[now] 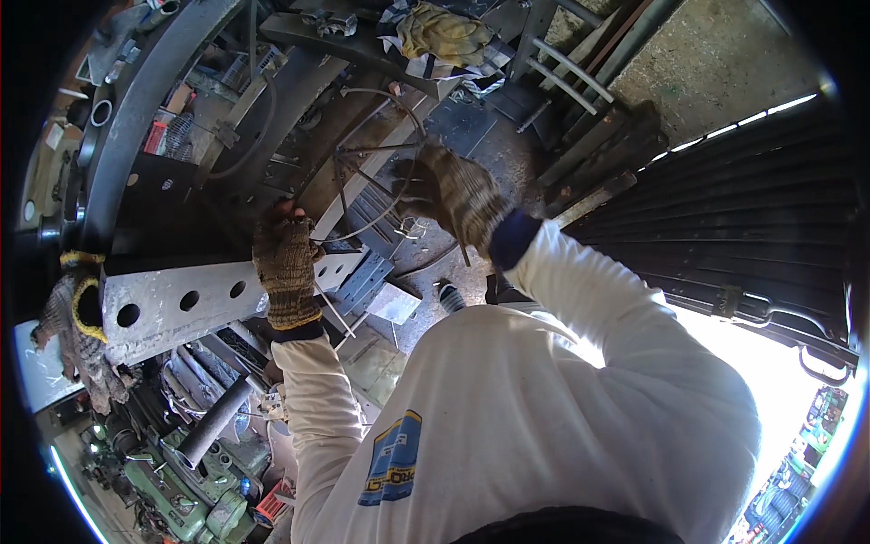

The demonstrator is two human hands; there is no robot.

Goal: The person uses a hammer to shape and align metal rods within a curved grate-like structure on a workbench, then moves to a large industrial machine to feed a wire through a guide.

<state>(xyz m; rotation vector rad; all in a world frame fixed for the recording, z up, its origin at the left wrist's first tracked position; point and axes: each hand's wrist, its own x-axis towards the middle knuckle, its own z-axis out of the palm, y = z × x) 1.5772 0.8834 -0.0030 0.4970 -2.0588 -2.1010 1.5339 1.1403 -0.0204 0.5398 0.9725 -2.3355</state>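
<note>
Just above centre frame, the gloved right hand (458,195) had its thumb and fingers apart beside a round wire frame (381,148), upper centre. The gloved left hand (288,263), left of centre, was curled (on what, I couldn't tell) by a holed metal bar (214,288). Lower left stood a green machine (172,494).

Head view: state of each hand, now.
Left hand: fingers curled; whether it holds anything cannot be told.
Right hand: fingers partly bent at the metal-rod frame; grip cannot be told.
</note>
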